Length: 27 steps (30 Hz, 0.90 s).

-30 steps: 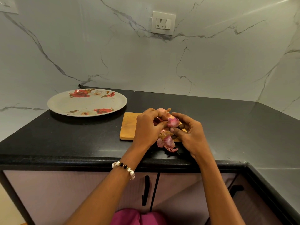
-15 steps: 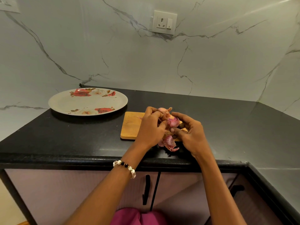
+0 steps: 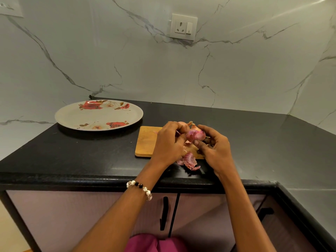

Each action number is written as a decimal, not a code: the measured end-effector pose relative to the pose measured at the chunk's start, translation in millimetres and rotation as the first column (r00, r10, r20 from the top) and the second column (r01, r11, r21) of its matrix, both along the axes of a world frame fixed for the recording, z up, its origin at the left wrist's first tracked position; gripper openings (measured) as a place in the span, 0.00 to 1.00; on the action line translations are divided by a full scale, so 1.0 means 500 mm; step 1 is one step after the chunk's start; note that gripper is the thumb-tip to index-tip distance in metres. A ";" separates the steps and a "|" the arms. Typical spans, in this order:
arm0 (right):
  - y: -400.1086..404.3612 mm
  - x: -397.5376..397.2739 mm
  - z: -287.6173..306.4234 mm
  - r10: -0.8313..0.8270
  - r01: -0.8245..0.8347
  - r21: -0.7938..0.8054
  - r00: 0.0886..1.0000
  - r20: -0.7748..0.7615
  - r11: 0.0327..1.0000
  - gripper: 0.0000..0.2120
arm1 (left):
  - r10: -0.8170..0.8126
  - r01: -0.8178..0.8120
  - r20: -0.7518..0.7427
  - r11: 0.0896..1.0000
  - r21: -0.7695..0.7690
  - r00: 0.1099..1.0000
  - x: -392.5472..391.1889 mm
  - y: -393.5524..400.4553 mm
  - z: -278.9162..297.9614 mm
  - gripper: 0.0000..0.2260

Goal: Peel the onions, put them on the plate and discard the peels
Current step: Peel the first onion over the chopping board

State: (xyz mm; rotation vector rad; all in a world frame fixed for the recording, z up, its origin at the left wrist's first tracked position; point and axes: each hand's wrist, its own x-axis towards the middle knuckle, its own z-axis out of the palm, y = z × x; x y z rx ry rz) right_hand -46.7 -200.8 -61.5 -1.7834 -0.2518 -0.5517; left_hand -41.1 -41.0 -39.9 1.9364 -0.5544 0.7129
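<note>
Both hands hold a small pink onion [image 3: 197, 134] above a wooden cutting board [image 3: 146, 140]. My right hand [image 3: 216, 151] grips the onion from the right, thumb below it. My left hand [image 3: 168, 142] pinches at its left side, where skin hangs loose. Another unpeeled onion [image 3: 183, 124] shows just behind my left fingers. A pile of purple peels [image 3: 190, 161] lies at the board's near edge, between my wrists. The round floral plate [image 3: 72, 115] sits to the left of the board with nothing on it.
The black countertop [image 3: 254, 142] runs along a white marble wall and turns a corner on the right. A wall socket [image 3: 183, 27] is above the board. Cabinet doors with black handles [image 3: 164, 213] are below the counter edge.
The onion has turned a little in my hands, showing more of its pink side. My left fingers have shifted on its skin. The peel pile and plate stay put.
</note>
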 end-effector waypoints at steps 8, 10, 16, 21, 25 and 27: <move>0.003 -0.002 0.002 0.038 -0.038 -0.008 0.999 0.006 0.999 0.23 | 0.025 -0.022 0.070 0.999 -0.037 0.997 0.005 0.004 -0.005 0.09; 0.003 -0.003 0.002 0.054 -0.054 0.017 0.999 -0.002 0.998 0.23 | 0.005 -0.002 0.089 1.000 -0.028 0.996 0.003 0.004 -0.004 0.09; 0.001 0.000 -0.001 0.075 -0.075 0.019 0.997 -0.005 0.997 0.23 | 0.004 -0.003 0.102 1.000 -0.007 0.995 0.004 0.003 -0.005 0.07; 0.002 -0.003 0.001 0.095 -0.095 0.036 0.995 -0.004 0.995 0.22 | 0.025 -0.024 0.120 1.000 -0.008 0.992 0.004 0.004 -0.005 0.07; 0.003 -0.001 0.002 0.101 -0.100 0.049 0.995 -0.014 0.994 0.22 | 0.050 -0.050 0.134 0.999 -0.003 0.990 0.005 0.003 -0.005 0.07; 0.002 0.000 0.001 0.100 -0.100 0.043 0.995 -0.013 0.994 0.22 | 0.057 -0.059 0.138 0.998 0.007 0.989 0.004 0.003 -0.005 0.07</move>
